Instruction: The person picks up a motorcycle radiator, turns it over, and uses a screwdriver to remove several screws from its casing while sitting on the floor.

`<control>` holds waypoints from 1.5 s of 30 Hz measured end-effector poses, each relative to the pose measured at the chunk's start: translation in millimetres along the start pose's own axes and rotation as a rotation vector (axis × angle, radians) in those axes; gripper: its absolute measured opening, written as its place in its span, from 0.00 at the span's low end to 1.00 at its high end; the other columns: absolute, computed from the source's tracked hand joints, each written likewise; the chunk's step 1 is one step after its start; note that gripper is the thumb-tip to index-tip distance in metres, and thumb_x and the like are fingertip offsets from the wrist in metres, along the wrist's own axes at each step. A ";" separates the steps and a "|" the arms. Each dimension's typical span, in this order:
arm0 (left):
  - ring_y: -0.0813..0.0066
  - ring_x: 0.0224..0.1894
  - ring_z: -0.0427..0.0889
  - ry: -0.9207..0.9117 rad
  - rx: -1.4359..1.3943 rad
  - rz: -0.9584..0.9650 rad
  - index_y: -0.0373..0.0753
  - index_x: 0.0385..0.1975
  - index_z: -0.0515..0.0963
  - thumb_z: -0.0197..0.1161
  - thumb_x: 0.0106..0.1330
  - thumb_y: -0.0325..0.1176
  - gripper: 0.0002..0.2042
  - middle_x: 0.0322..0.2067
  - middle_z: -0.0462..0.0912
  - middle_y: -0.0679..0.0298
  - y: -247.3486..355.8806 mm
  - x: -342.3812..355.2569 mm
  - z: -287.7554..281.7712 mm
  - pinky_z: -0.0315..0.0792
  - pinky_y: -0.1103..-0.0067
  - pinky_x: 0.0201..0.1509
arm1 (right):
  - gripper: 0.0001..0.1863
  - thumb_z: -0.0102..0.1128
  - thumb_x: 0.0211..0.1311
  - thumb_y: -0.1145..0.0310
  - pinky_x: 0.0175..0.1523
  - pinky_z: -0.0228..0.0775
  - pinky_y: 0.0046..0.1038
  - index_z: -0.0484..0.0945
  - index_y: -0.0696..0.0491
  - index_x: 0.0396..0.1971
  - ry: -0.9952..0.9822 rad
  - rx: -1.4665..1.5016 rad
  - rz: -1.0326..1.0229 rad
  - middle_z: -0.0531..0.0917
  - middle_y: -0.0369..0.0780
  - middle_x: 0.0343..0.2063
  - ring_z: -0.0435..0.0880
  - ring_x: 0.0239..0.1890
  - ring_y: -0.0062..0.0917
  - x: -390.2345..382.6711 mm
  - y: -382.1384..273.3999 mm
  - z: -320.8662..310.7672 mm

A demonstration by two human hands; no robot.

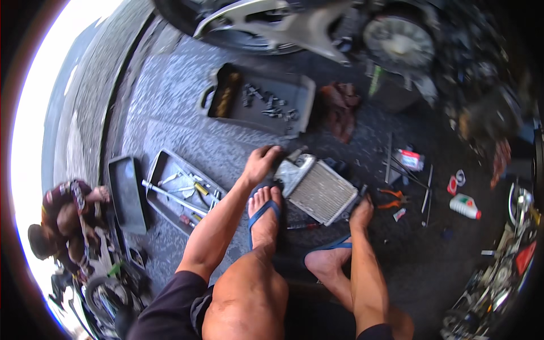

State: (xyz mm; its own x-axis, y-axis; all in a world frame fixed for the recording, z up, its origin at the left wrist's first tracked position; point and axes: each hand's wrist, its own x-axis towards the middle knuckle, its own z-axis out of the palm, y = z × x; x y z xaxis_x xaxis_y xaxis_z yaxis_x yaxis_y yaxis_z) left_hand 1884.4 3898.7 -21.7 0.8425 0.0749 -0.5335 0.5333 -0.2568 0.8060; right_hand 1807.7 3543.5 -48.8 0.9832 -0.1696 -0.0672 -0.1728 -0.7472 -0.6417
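Note:
A finned metal radiator with a pale housing at its left end lies flat in front of my feet. My right hand is closed round its lower right end. At the upper left of the housing is my left hand, its fingers curled; whatever they grip is hidden. A short grey piece lies just past that hand, beside the housing. Under the radiator's near edge shows a thin dark tool with a red part. Orange-handled pliers rest to the right of my right hand.
Ahead stands a grey tray of small metal parts, beside a brown rag. A tool tray and a dark tray sit left, near a crouching person. Rods and a white bottle lie right. A motorcycle wheel borders the far side.

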 end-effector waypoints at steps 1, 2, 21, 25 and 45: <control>0.66 0.47 0.81 -0.047 -0.005 0.021 0.32 0.50 0.81 0.55 0.71 0.46 0.22 0.46 0.84 0.56 8.2 2.9 2.4 0.73 0.73 0.56 | 0.15 0.54 0.60 0.73 0.54 0.74 0.41 0.82 0.58 0.46 0.041 -0.090 -0.098 0.84 0.50 0.45 0.82 0.49 0.48 -1.2 8.1 -0.2; 0.64 0.49 0.81 -0.091 -0.008 0.048 0.31 0.50 0.80 0.56 0.70 0.44 0.21 0.46 0.85 0.54 11.5 5.6 1.4 0.72 0.73 0.58 | 0.15 0.54 0.60 0.73 0.54 0.74 0.41 0.82 0.59 0.46 0.078 -0.111 -0.103 0.83 0.52 0.46 0.82 0.49 0.50 -0.4 10.8 2.2; 0.74 0.31 0.81 -0.693 0.138 -0.034 0.34 0.38 0.85 0.65 0.62 0.41 0.15 0.28 0.85 0.63 45.3 45.6 2.6 0.75 0.73 0.37 | 0.10 0.49 0.71 0.77 0.60 0.70 0.33 0.71 0.66 0.47 0.416 0.398 0.363 0.80 0.52 0.46 0.80 0.51 0.37 40.2 -62.1 -9.1; 0.74 0.44 0.81 -0.740 -0.237 -0.081 0.33 0.52 0.80 0.65 0.62 0.35 0.19 0.44 0.85 0.61 5.1 59.1 19.0 0.75 0.75 0.51 | 0.10 0.48 0.71 0.77 0.59 0.70 0.33 0.71 0.66 0.47 0.368 0.363 0.346 0.80 0.52 0.46 0.80 0.51 0.37 41.2 -70.6 -2.7; 0.68 0.48 0.80 -0.748 -0.321 -0.296 0.36 0.54 0.79 0.71 0.56 0.36 0.24 0.48 0.84 0.60 1.8 79.6 40.9 0.74 0.64 0.52 | 0.11 0.49 0.72 0.74 0.58 0.71 0.31 0.73 0.66 0.47 0.298 0.326 0.381 0.80 0.49 0.46 0.81 0.50 0.34 37.6 -74.1 -10.6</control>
State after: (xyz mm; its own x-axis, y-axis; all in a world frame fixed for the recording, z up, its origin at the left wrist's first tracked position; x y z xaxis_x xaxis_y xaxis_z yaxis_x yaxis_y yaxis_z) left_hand 1949.3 3864.8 -73.2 0.4540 -0.5870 -0.6703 0.8134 -0.0341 0.5808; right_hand 1856.8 3585.7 4.3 0.7884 -0.5962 -0.1517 -0.4372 -0.3695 -0.8199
